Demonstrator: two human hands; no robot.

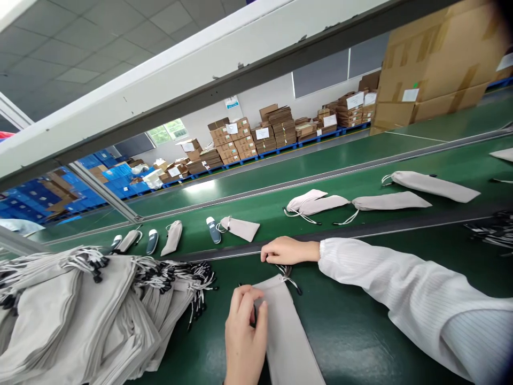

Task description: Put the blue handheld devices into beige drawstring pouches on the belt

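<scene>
A flat light-grey drawstring pouch lies on the green work surface in front of me, its mouth pointing away. My left hand is at the pouch's upper left edge, fingers curled and thumb tip close to the index fingertip on the cloth. Just beyond the mouth, my right hand is closed, with fingers bent down by the dark-tipped cord. Whatever its fingertips hold is hidden. To the left lies a thick pile of similar grey pouches with white cords and black cord ends.
Past a dark rail, a green conveyor belt carries several filled pouches and dark blue-grey devices. Loose black-tipped cords lie at right. A white beam crosses overhead. A large carton and stacked boxes stand behind.
</scene>
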